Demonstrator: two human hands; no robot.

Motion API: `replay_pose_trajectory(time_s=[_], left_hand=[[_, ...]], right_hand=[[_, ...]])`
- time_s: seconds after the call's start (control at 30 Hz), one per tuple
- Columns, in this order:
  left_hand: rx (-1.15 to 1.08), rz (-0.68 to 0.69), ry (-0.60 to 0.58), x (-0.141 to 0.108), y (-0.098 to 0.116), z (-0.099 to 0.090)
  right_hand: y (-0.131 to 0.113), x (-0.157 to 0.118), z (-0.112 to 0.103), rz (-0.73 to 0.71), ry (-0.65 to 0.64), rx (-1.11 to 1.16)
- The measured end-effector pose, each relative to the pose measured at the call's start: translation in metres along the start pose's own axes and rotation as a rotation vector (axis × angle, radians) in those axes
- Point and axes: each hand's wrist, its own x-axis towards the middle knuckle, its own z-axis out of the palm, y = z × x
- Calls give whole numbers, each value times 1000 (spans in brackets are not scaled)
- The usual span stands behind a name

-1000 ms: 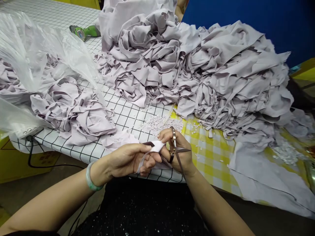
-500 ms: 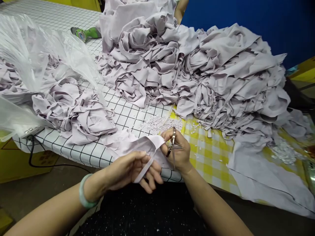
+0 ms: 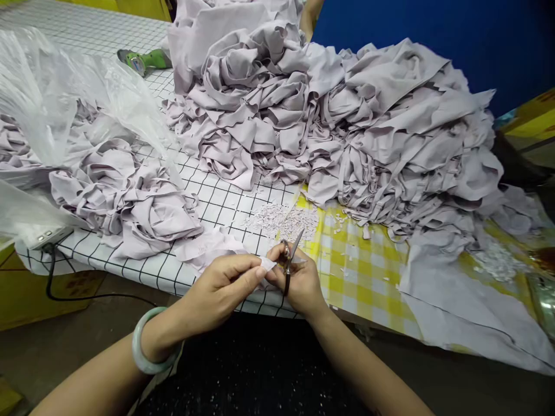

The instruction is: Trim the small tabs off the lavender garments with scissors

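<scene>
My left hand (image 3: 232, 283) pinches the edge of a pale lilac fabric piece (image 3: 208, 245), and a small corner of it sticks out past the fingertips. Close against it, my right hand (image 3: 299, 283) has its fingers closed around a small pair of scissors (image 3: 295, 245), whose blades point up and away from me. The fingers of my right hand also seem to touch the fabric's corner. Part of the fabric lies on the table behind my left hand, and the rest is hidden by the hands.
Heaps of lilac fabric (image 3: 260, 110) cover the back and right. Small cut scraps (image 3: 299, 222) lie just beyond my hands. A second fabric pile (image 3: 130, 196) and clear plastic bags (image 3: 43, 104) sit left, near a power strip (image 3: 47, 236). Farther back lies a green-handled tool (image 3: 145, 60).
My left hand has gone from loosely spread fingers under a fabric strip to a pinch on its edge. The scissors have turned in my right hand, blades now pointing up.
</scene>
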Motion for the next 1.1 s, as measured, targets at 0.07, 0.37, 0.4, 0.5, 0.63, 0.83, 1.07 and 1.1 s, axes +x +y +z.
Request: replay_pose_trajectory(time_s=[0.07, 0.37, 0.4, 0.5, 0.63, 0.83, 1.07, 1.1], left_hand=[[91, 101, 95, 5, -1, 2], [-258, 107, 261, 50, -47, 24], [-191, 156, 277, 53, -49, 24], [-48, 255, 277, 60, -54, 26], [31, 299, 279, 64, -59, 28], [132, 372, 267, 70, -64, 30], [140, 383, 255, 72, -67, 33], [142, 384, 253, 73, -66, 33]], right_hand=[[1, -11, 11, 119, -25, 88], [-18, -6, -20, 57, -63, -309], [-20, -2, -30, 19, -46, -461], [-25, 8, -52, -40, -51, -775], [-24, 15, -56, -67, -92, -900], [-21, 18, -55, -69, -73, -936], [-20, 19, -57, -92, -74, -903], [-20, 20, -57, -93, -74, -905]])
